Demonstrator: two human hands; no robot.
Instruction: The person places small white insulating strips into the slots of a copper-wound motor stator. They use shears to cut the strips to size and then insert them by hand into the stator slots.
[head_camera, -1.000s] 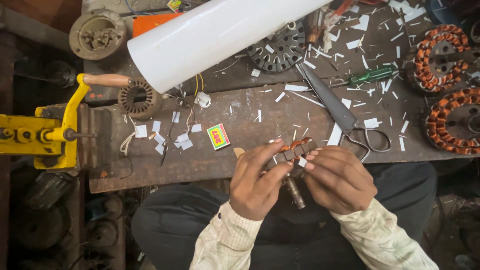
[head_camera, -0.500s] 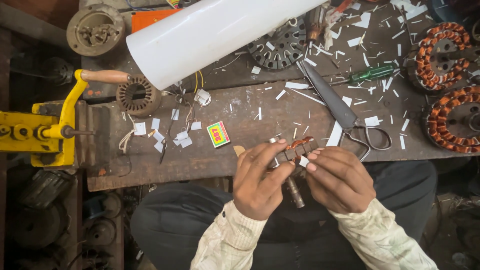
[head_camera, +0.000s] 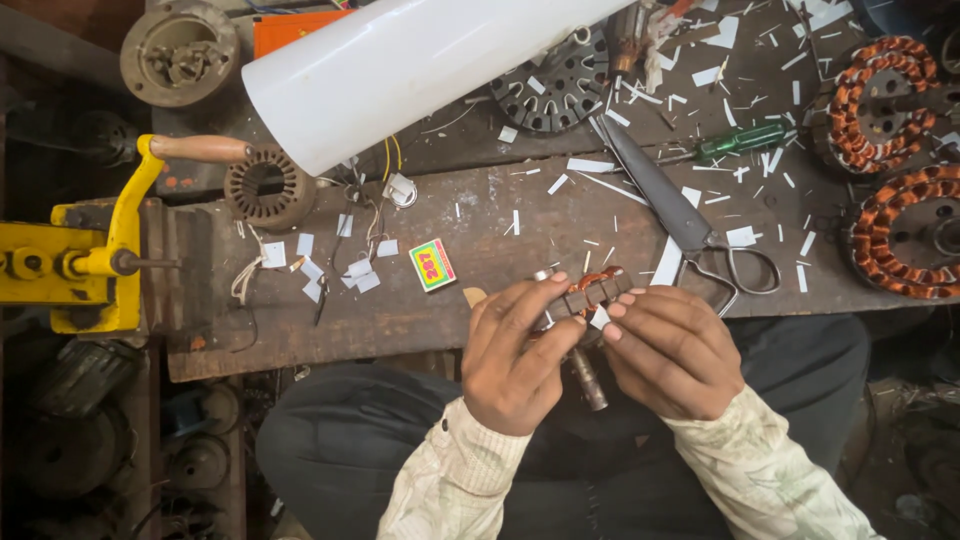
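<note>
Workbench: scarred dark wooden bench (head_camera: 480, 310) strewn with small white paper slips, seen from above a seated person's lap.
Left hand: the left hand (head_camera: 515, 355) curls its fingers around a small copper-wound motor armature (head_camera: 590, 292), thumb and fingertips pressed against its slotted core.
Right hand: the right hand (head_camera: 672, 350) meets it from the other side, fingertips pinching a white paper slip (head_camera: 599, 318) against the core.
Armature: held between both hands just at the bench's near edge, above the lap, its steel shaft (head_camera: 587, 378) pointing down toward the person.
Beside the hands: a small green-and-yellow matchbox (head_camera: 432, 264) lies to the left; grey metal scissors (head_camera: 680, 215) lie to the right, blades closed.
Farther back: a large white plastic tube (head_camera: 400, 65) crosses the bench; a green-handled screwdriver (head_camera: 738, 142) rests near the scissors' tip.
Edges: a yellow hand-cranked winding machine with wooden handle (head_camera: 95, 250) stands at left; two copper-wound fan stators (head_camera: 890, 160) sit at right.
</note>
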